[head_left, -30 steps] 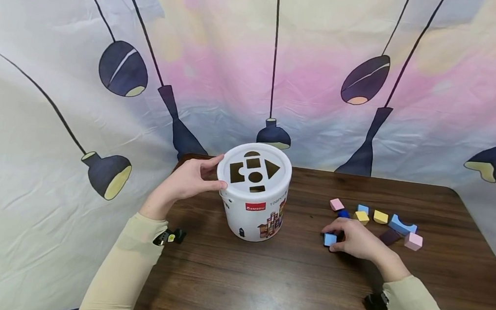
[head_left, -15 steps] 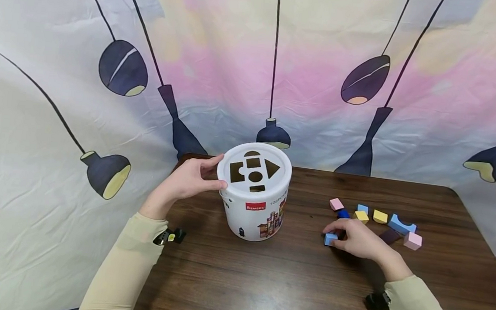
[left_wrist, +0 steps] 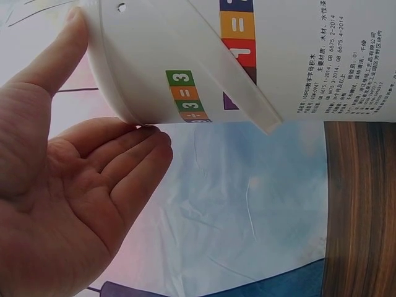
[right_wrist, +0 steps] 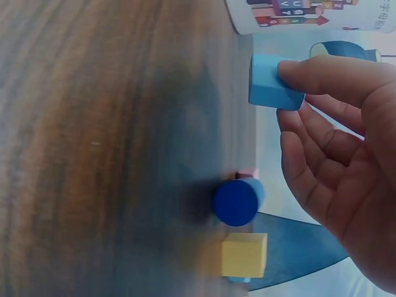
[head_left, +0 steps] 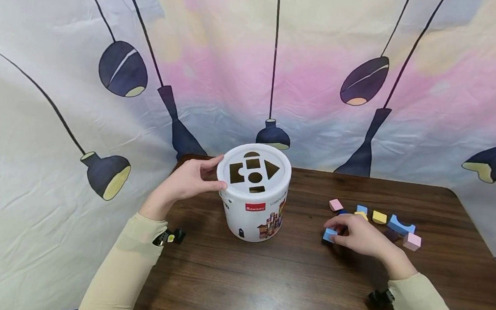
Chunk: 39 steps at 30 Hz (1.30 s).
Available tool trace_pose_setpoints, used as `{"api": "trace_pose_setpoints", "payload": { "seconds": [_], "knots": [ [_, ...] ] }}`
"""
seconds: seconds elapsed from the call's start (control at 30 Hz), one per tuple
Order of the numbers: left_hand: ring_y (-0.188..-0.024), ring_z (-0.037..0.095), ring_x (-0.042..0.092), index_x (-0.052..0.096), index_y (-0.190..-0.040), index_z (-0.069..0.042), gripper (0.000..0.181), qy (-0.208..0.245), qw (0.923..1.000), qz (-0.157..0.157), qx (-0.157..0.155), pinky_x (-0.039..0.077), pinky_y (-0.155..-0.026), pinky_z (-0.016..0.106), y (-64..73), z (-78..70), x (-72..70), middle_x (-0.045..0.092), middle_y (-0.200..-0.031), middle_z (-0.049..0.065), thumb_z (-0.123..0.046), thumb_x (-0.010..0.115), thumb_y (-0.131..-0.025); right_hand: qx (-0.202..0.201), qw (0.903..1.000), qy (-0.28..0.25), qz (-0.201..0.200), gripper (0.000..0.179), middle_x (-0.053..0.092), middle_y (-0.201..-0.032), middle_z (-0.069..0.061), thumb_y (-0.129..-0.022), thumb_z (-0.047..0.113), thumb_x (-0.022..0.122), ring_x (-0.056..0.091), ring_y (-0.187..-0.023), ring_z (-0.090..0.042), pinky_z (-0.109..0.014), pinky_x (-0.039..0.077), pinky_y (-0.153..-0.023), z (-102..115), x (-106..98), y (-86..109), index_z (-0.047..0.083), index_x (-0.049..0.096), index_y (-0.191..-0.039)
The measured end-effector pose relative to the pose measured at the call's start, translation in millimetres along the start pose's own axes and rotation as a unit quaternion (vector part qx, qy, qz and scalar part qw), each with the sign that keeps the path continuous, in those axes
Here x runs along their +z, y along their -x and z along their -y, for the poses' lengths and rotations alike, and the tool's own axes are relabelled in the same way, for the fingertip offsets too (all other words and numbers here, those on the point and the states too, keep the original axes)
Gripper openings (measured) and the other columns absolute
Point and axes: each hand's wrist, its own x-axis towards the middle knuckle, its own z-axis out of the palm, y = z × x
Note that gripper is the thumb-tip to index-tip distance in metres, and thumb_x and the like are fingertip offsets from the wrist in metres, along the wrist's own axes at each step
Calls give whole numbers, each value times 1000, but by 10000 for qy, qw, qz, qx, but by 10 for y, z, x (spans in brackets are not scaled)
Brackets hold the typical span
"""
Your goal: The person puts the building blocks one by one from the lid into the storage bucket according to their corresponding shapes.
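A white bucket (head_left: 235,218) stands on the table, its lid (head_left: 284,170) cut with several shaped holes. At the lid's left rim rests my left hand (head_left: 188,178), thumb and fingers spread; in the left wrist view the fingers (left_wrist: 133,154) lie straight along the edge. My right hand (head_left: 358,236) pinches a light blue cube (right_wrist: 272,83) between thumb and fingertips, lifted a little off the table in the right wrist view. Behind that hand are a dark blue cylinder (right_wrist: 235,203) and a yellow block (right_wrist: 244,255).
Right of the right hand lie a blue arched block (head_left: 400,226), a pink cube (head_left: 412,242), a dark block (head_left: 393,235) and another yellow block (head_left: 379,217). A second pink block (head_left: 335,205) sits farther back. A printed cloth (head_left: 314,106) hangs behind the wooden table (head_left: 263,284).
My right hand has raised the light blue cube slightly from the table and tilted it. The left hand and the bucket have stayed in place.
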Motion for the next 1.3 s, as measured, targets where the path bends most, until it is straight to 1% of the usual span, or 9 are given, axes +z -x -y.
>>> {"api": "trace_pose_setpoints", "payload": {
  "seconds": [0.17, 0.43, 0.57, 0.77, 0.93, 1.07, 1.3],
  "knots": [
    [-138, 25, 60, 44, -163, -10, 90, 21, 10000, -14, 17, 54, -107, 48, 9, 25, 0, 54, -157, 13, -37, 90, -90, -71, 9999, 11, -146, 23, 68, -95, 13, -97, 10, 81, 59, -81, -5, -28, 55, -69, 82, -38, -17, 7, 79, -120],
    [-139, 25, 59, 44, -163, -12, 90, 40, 10000, -16, 13, 53, -108, 48, 16, 26, 2, 54, -158, 13, -37, 90, -90, 87, 9996, -46, -282, 28, 67, -92, 14, -96, 12, 82, 61, -80, -7, -27, 55, -69, 198, -109, -44, 9, 79, -123],
    [-138, 25, 59, 45, -163, -12, 89, -2, 10000, -55, -21, 52, -109, 49, 25, 23, 2, 55, -157, 13, -37, 90, -90, -125, 9991, -32, -411, 28, 69, -93, 14, -96, 13, 83, 62, -81, -7, -28, 56, -70, 244, -192, -78, 12, 79, -123],
    [-137, 25, 61, 45, -163, -12, 89, -1, 10000, -36, -3, 54, -107, 48, 14, 10, 7, 55, -157, 13, -37, 90, -90, -492, 9968, 56, -632, 27, 72, -99, 14, -96, 12, 83, 66, -84, -6, -36, 61, -72, 294, -315, -125, 16, 80, -122],
    [-136, 25, 61, 44, -163, -11, 89, 33, 10000, 7, 23, 55, -106, 47, 4, 6, 11, 54, -157, 13, -36, 89, -91, -568, 9960, 84, -690, 28, 73, -104, 13, -97, 12, 82, 66, -87, -5, -40, 61, -74, 353, -395, -147, 17, 79, -124],
    [-136, 25, 61, 44, -163, -10, 89, 32, 10000, -3, 32, 54, -106, 47, 2, 9, 13, 54, -157, 13, -35, 90, -91, -585, 9960, 84, -676, 27, 73, -106, 12, -97, 12, 82, 65, -88, -5, -40, 61, -75, 414, -443, -153, 16, 79, -124],
    [-137, 25, 61, 44, -163, -11, 89, 69, 10000, 1, 10, 54, -107, 48, 3, 5, 13, 55, -156, 13, -35, 89, -91, -846, 9923, 106, -900, 27, 75, -108, 10, -95, 10, 84, 66, -88, -5, -38, 63, -74, 504, -515, -175, 15, 80, -121]
  ]
}}
